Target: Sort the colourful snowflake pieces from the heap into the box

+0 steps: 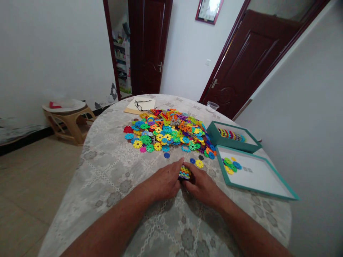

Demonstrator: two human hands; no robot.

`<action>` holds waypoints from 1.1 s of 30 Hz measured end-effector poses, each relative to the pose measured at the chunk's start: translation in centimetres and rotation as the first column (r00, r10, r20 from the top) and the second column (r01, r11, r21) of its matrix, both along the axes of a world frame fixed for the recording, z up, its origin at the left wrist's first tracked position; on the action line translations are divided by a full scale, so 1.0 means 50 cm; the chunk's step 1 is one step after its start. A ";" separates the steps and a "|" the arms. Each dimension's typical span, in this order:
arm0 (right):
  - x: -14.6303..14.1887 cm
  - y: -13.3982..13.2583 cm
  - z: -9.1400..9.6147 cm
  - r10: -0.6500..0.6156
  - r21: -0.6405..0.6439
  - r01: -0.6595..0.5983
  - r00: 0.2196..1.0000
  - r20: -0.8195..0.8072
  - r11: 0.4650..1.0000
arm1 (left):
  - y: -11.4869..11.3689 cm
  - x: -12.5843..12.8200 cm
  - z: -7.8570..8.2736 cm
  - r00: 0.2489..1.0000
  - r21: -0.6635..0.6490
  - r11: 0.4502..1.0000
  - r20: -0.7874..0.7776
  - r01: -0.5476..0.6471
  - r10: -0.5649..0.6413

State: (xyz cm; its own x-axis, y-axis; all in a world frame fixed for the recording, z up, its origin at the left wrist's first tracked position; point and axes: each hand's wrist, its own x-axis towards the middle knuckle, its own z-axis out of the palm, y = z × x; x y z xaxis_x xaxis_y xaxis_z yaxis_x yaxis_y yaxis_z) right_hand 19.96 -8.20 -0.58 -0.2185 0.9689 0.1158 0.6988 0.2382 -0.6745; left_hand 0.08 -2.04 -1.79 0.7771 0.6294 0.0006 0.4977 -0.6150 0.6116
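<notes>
The left hand (167, 180) is curled inward, its fingers and thumb bent around the near-left side of a small block of notched plastic discs (184, 172). The right hand (202, 184) closes on the same block from the other side, fingers bent and thumb drawn in, so the two hands meet around it with their fingertips almost touching at the far end. Both are pressed against the block rather than spread.

The block sits between the hands, close above or on the worktop (107, 167); which of the two cannot be told. Its visible face shows tight rows of small toothed edges in yellow, orange, red, green and light blue, with a dark strip along the near edge. The palms hide the rest.

Just beyond the hands lie a yellow disc (199, 164), a black disc (200, 157) and two blue discs (167, 155). Past these spreads a large heap of flower-shaped discs (171, 130) in many colours. On the right, a green box (249, 147) holds a row of upright discs (232, 135), and a green-rimmed lid (268, 182) carries a small cluster of loose discs (230, 165).
</notes>
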 end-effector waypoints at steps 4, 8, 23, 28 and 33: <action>-0.003 0.003 0.006 0.010 -0.002 -0.010 1.000 0.027 1.000 | 0.008 -0.006 -0.009 0.998 0.011 1.000 0.055 0.018 -0.018; -0.008 0.009 0.012 0.004 -0.013 -0.003 0.997 0.080 1.000 | 0.013 -0.008 -0.014 0.992 0.042 0.999 0.129 0.004 -0.010; 0.369 0.194 0.230 -0.675 0.314 0.602 0.699 0.239 0.734 | 0.044 -0.009 -0.031 0.955 0.171 0.967 0.262 -0.191 0.142; 0.517 0.302 0.219 -0.732 0.173 0.763 0.489 0.475 0.622 | 0.050 -0.009 -0.049 0.963 0.229 0.951 0.219 -0.207 0.157; 0.555 0.333 0.162 -0.653 0.055 0.766 0.505 0.564 0.640 | 0.055 -0.011 -0.057 0.967 0.281 0.940 0.213 -0.196 0.138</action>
